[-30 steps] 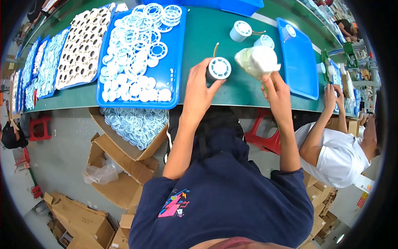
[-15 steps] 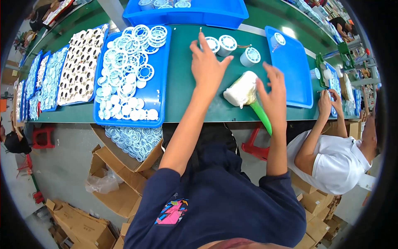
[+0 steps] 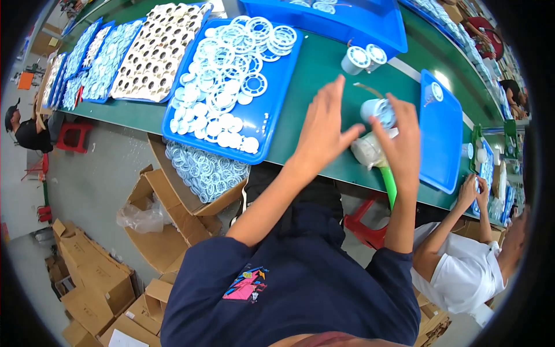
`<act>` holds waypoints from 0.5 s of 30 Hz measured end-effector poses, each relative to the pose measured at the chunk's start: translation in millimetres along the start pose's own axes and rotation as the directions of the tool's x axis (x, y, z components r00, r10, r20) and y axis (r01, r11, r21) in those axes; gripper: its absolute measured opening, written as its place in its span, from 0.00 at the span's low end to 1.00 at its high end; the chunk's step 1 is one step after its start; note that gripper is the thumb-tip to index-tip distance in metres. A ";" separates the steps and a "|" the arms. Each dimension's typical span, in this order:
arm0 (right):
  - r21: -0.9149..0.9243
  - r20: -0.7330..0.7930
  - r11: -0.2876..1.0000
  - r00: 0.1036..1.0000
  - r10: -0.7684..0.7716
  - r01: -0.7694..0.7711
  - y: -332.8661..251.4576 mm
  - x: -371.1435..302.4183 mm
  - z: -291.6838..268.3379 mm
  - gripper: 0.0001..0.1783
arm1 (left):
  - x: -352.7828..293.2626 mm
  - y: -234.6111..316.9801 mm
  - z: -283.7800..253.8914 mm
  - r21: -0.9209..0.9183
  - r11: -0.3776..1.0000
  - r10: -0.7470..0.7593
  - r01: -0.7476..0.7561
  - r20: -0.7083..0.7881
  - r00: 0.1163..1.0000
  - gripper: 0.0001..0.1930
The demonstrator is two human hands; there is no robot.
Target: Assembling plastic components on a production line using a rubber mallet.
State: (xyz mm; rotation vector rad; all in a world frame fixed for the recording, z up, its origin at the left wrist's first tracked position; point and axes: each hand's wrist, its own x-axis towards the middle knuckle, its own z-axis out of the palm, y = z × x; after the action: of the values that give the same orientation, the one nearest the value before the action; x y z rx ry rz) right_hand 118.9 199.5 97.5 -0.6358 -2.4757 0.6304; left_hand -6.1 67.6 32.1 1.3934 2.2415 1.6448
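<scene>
My right hand (image 3: 403, 139), slightly smeared by motion, has its thumb and fingers around a light-blue plastic cylinder (image 3: 377, 110) with a wheel-like end. The cylinder is held just above a mallet (image 3: 388, 182) with a bright green handle and a white, wrapped-looking head. To its left, my left hand (image 3: 321, 136) is open over the table, thumb stretched toward the cylinder and nothing in its fingers. Beyond the hands, two similar cylinders (image 3: 356, 59) stand side by side on the green table (image 3: 315, 63). A thin brownish strip (image 3: 369, 89) lies near the held cylinder.
Left is a blue tray (image 3: 267, 130) of pale rings and discs, beside a moulded carton tray (image 3: 156, 55). A blue bin (image 3: 329, 24) stands at the back. Right, a blue tray (image 3: 442, 147) holds one cylinder; a co-worker in white (image 3: 462, 277) sits beyond. Below is a box of rings (image 3: 202, 173).
My right hand has taken hold of the nearest cylinder and brought it toward me. My left hand has moved away from the other two cylinders, toward the right hand. The whole view has turned.
</scene>
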 end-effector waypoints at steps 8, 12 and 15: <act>0.097 0.140 0.961 0.952 -0.271 0.259 -75.7 2.9 35.0 0.26 | -55.7 -17.5 -23.8 -0.146 0.984 -0.096 0.097 0.012 0.995 0.46; 0.221 0.342 0.846 0.774 -0.533 0.485 -106.8 46.3 97.3 0.17 | -66.2 -27.9 -27.2 -0.052 0.990 -0.124 0.132 0.134 0.983 0.38; 0.111 0.486 0.805 0.675 -0.555 0.582 -99.5 67.0 160.3 0.16 | -70.9 -14.6 -25.3 -0.045 0.992 -0.114 0.116 0.048 0.992 0.33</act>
State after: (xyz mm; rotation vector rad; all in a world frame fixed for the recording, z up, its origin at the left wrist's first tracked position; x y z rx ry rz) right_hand -53.8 109.1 51.8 0.3687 -2.9498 0.5124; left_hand 14.5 1.1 -0.1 1.2523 2.1973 1.6028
